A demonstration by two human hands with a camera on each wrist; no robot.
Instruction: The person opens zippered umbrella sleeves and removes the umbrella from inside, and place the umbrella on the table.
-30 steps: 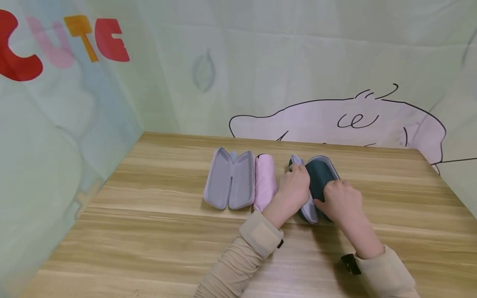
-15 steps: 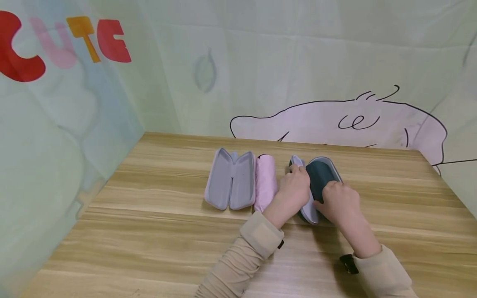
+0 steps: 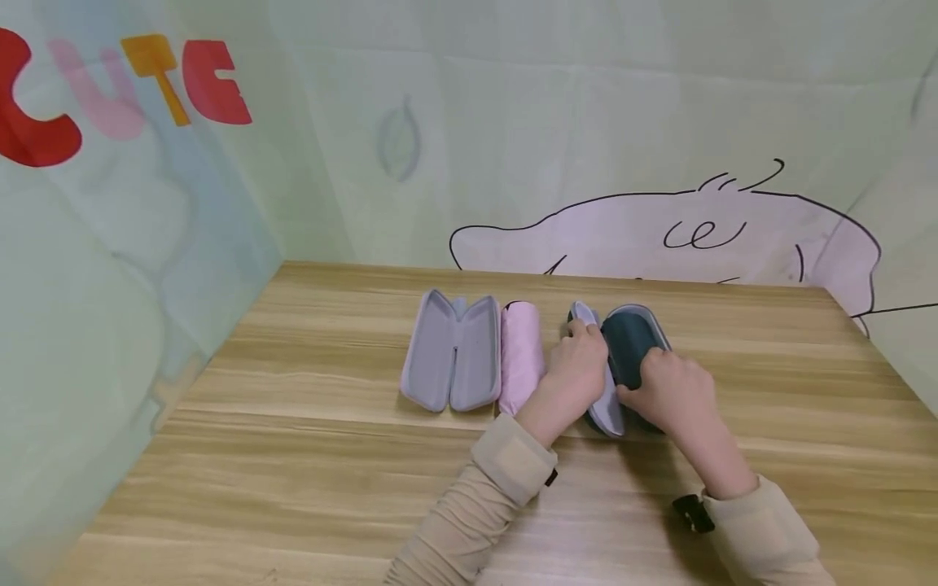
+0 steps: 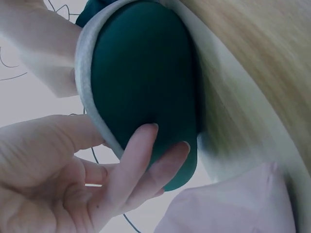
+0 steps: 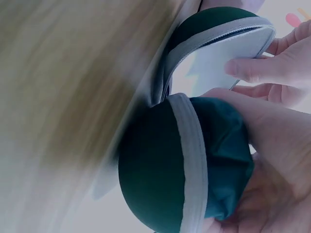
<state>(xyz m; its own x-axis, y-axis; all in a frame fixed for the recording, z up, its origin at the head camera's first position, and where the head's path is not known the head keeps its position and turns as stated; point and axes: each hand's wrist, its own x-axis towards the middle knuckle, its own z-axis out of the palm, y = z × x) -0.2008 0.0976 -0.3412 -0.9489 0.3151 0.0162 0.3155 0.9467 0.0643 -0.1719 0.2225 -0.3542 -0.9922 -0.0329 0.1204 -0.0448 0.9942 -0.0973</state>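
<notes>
A dark green zip case (image 3: 607, 407) with grey lining lies spread open on the table. In its right half sits a dark green rolled cloth bundle, which looks like a folded umbrella (image 3: 628, 346). My left hand (image 3: 579, 366) grips the left half of the case; in the left wrist view, its fingers (image 4: 141, 150) lie on the green outer shell and the thumb reaches over the rim. My right hand (image 3: 677, 395) holds the umbrella's near end, its thumb toward the case's middle. In the right wrist view, bunched green fabric (image 5: 223, 155) bulges above the zip edge.
Left of my left hand lies a pink rolled umbrella (image 3: 520, 354). Beside it stands a second case (image 3: 428, 358), spread open, grey inside with a pink outer edge. The wooden table (image 3: 293, 472) meets printed cloth walls (image 3: 330, 146) at the back and left.
Both hands keep their places on the green case and umbrella. The right hand has shifted very slightly to the right.
</notes>
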